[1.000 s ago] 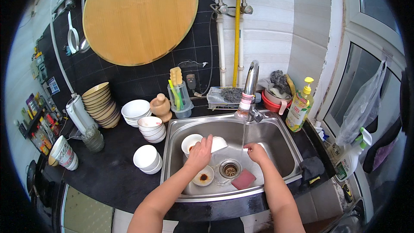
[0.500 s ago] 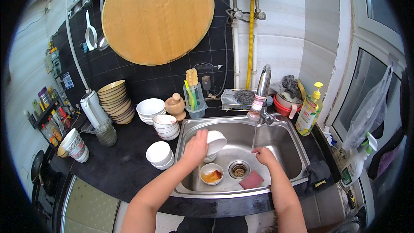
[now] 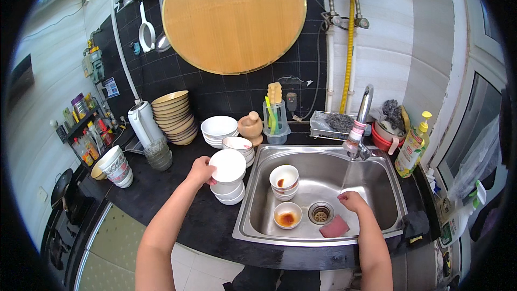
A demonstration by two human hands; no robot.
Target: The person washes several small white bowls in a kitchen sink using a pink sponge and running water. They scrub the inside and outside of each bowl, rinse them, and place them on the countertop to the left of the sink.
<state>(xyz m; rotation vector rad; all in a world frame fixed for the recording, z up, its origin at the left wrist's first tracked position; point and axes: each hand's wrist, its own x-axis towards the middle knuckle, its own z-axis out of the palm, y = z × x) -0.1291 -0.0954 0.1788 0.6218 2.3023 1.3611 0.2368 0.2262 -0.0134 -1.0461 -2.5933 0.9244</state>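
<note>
My left hand (image 3: 200,171) was clamped on the rim of a white bowl (image 3: 227,165), holding it tilted just above the stack of white bowls (image 3: 229,192) on the black table (image 3: 161,205), beside the left edge of the steel sink (image 3: 377,183). My right hand (image 3: 353,201) lay inside the sink under the running tap (image 3: 360,124), fingers curled loosely on nothing. Two sauce-stained bowls (image 3: 284,178), nested, stood near the drain (image 3: 321,214), with another dirty bowl (image 3: 287,215) and a pink sponge (image 3: 334,227) along the front wall.
</note>
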